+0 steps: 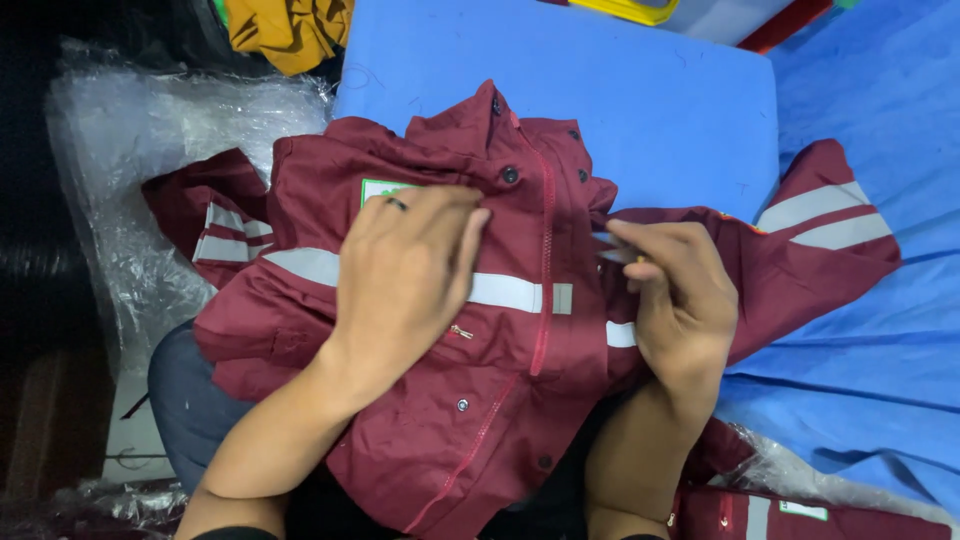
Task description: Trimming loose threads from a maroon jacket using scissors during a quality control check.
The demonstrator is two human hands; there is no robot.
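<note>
A maroon work jacket with grey reflective stripes, dark snap buttons and a red zipper lies front up across my lap and the blue surface. My left hand, with a dark ring on one finger, presses flat on the jacket's left chest just below a green and white patch. My right hand pinches the jacket's fabric on the right chest, near the stripe beside the zipper. One sleeve spreads out to the right, the other to the left.
A blue padded surface extends behind and to the right. Crumpled clear plastic wrap lies at the left. A mustard cloth sits at the top. Another maroon garment in plastic lies at the bottom right.
</note>
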